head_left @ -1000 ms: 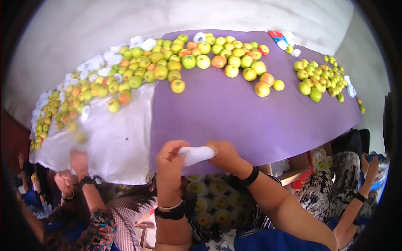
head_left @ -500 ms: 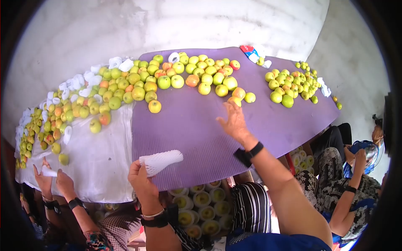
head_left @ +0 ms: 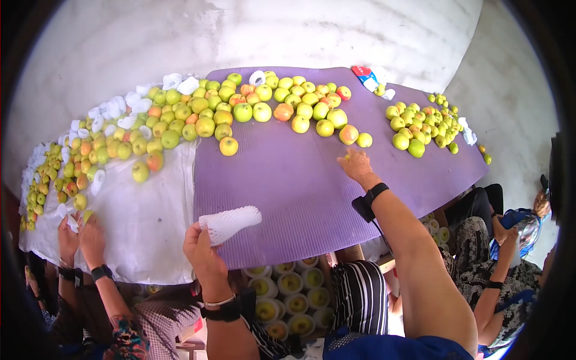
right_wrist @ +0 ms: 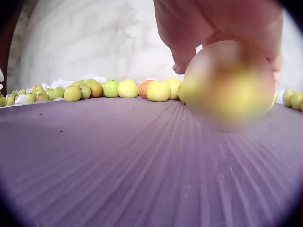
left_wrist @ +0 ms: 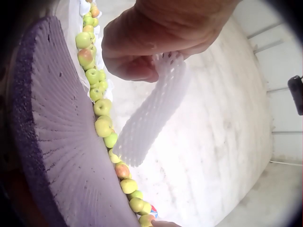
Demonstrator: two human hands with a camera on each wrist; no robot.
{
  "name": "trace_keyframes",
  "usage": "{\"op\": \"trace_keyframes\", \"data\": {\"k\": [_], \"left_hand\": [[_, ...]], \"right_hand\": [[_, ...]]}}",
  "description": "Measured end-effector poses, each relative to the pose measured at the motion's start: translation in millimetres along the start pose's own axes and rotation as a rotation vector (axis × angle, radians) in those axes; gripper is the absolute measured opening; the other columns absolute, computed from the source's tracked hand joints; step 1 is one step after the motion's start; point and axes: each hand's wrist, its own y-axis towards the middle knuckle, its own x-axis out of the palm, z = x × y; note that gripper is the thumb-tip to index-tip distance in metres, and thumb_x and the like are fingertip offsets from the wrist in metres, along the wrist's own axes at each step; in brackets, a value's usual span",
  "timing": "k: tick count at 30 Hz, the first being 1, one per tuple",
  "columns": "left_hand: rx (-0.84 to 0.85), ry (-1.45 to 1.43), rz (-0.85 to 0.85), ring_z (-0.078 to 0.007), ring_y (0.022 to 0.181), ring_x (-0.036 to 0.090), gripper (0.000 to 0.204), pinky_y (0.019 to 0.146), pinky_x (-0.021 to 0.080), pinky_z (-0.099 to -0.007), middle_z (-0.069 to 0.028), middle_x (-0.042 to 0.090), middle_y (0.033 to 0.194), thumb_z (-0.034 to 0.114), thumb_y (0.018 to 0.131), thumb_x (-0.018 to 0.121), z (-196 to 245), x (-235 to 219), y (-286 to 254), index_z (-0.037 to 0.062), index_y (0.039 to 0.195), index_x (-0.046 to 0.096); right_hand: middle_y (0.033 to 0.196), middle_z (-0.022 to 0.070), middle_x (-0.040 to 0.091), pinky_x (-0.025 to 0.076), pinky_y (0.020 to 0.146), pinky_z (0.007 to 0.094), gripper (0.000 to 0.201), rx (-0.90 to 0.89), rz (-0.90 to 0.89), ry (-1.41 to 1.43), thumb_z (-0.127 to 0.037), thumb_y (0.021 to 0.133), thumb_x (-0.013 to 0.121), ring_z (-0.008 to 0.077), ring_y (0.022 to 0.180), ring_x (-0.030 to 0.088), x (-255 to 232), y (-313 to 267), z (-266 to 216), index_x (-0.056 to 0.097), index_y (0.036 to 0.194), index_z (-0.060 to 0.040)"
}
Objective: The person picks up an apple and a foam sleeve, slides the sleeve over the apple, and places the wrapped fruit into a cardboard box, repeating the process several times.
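My left hand (head_left: 205, 257) pinches one end of a white foam net sleeve (head_left: 233, 223) between thumb and fingers, above the mat's front edge. The sleeve (left_wrist: 154, 111) hangs slantwise from the fingertips in the left wrist view, its netting rather flat. My right hand (head_left: 360, 167) reaches over the purple mat and grips an apple (right_wrist: 229, 87), yellow with a reddish top and blurred in the right wrist view. From the head view the hand covers most of that apple. Just beyond it lie a red-yellow apple (head_left: 348, 134) and a smaller yellow apple (head_left: 364, 140).
Loose apples (head_left: 204, 126) spread along the back of the purple mat (head_left: 276, 180) and over a white sheet (head_left: 150, 210) at left, with foam sleeves behind. Another apple pile (head_left: 417, 148) lies right. Sleeved apples (head_left: 291, 282) stand below the table edge. Other people's hands (head_left: 90, 240) work at left.
Both hands held the foam sleeve together; then the right hand let go and reached out to the apples. It now grips one and has drawn back slightly. The left hand keeps the sleeve.
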Motion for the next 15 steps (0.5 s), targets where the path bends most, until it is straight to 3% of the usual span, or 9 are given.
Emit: {"op": "trace_keyframes", "data": {"k": [2, 4, 7, 11, 13, 15], "left_hand": [[0.01, 0.001, -0.019, -0.0083, 0.065, 0.054, 0.011, 0.053, 0.038, -0.0199, -0.0041, 0.061, 0.081, 0.009, 0.087, 0.051, -0.7, -1.3, 0.1, 0.0004, 0.09, 0.057], [-0.001, 0.006, -0.01, -0.0079, 0.065, 0.054, 0.01, 0.053, 0.037, -0.0194, -0.0037, 0.061, 0.08, 0.008, 0.087, 0.051, -1.2, -1.3, 0.2, 0.0005, 0.09, 0.057], [0.0, 0.046, -0.01, -0.0065, 0.062, 0.051, 0.008, 0.051, 0.035, -0.0188, -0.0024, 0.06, 0.078, 0.007, 0.086, 0.051, -3.3, -0.5, 0.3, 0.002, 0.089, 0.056], [0.04, 0.163, -0.002, -0.0041, 0.056, 0.045, 0.006, 0.047, 0.032, -0.0181, -0.0011, 0.058, 0.076, 0.006, 0.085, 0.052, -4.7, 6.4, -2.1, 0.0028, 0.088, 0.056], [0.051, 0.143, 0.0, -0.0035, 0.056, 0.045, 0.005, 0.046, 0.031, -0.0173, -0.0009, 0.058, 0.075, 0.005, 0.085, 0.053, -4.4, 12.8, -5.9, 0.0025, 0.088, 0.056], [0.078, 0.127, 0.027, -0.0029, 0.056, 0.045, 0.005, 0.046, 0.031, -0.0164, -0.0006, 0.057, 0.075, 0.005, 0.084, 0.055, -6.3, 15.1, -6.5, 0.0022, 0.088, 0.056]], "right_hand": [[0.11, 0.0228, 0.053, 0.039, 0.095, 0.0411, 0.051, 0.033, -0.077, 0.012, -0.03, 0.074, 0.062, 0.0355, 0.113, 0.046, 3.8, 1.2, 13.1, 0.051, 0.117, -0.0057], [0.118, 0.0249, 0.049, 0.04, 0.094, 0.041, 0.053, -0.134, -0.197, 0.083, -0.03, 0.073, 0.061, 0.0369, 0.115, 0.043, 2.5, 2.0, 23.4, 0.049, 0.12, -0.0109], [0.12, 0.0229, 0.049, 0.039, 0.095, 0.041, 0.059, -0.214, -0.311, 0.153, -0.03, 0.07, 0.065, 0.038, 0.111, 0.046, -39.9, -29.1, 5.8, 0.048, 0.122, -0.0089], [0.107, 0.0199, 0.057, 0.045, 0.085, 0.0384, 0.055, -0.261, -0.13, 0.083, -0.024, 0.07, 0.068, 0.0312, 0.105, 0.052, -24.0, -41.5, 21.1, 0.05, 0.116, -0.0003], [0.103, 0.0138, 0.058, 0.05, 0.069, 0.0319, 0.055, -0.04, -0.264, 0.367, -0.018, 0.066, 0.072, 0.0212, 0.092, 0.057, -7.1, -36.2, 32.1, 0.051, 0.115, -0.0027], [0.101, 0.0115, 0.058, 0.049, 0.064, 0.0284, 0.056, 0.016, -0.344, 0.469, -0.014, 0.066, 0.073, 0.0177, 0.088, 0.057, -35.6, -56.0, 0.3, 0.051, 0.116, -0.0026]]}}
